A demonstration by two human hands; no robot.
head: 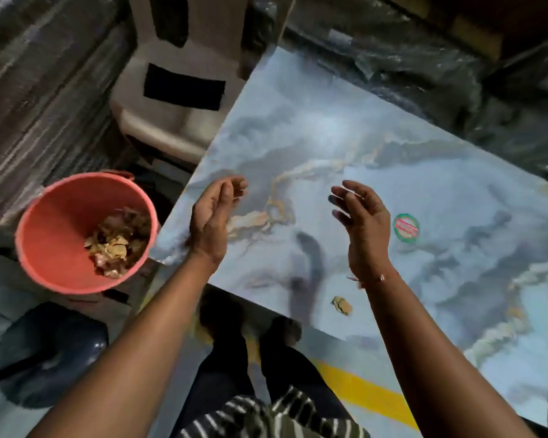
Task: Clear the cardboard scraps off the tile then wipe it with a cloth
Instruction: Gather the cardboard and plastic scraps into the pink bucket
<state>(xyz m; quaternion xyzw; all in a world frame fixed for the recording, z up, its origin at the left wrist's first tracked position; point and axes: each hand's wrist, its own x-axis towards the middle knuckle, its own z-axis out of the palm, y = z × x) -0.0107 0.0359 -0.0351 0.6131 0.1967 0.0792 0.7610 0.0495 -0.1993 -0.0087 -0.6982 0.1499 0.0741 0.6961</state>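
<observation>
Near tile's (377,147) front edge, one cardboard scrap (342,305) left; light, flimsy, pinch its edge. Left hand (214,216) and right hand (361,222) both loosely spread, empty.

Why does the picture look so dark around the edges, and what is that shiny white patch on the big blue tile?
In the head view, light falls mainly on the tile, so the corners look dim; the white patch is glare off its glossy surface; the hands' dark shadows sit near the cardboard scrap; the left hand and stacked material behind look smeared by motion blur.
</observation>
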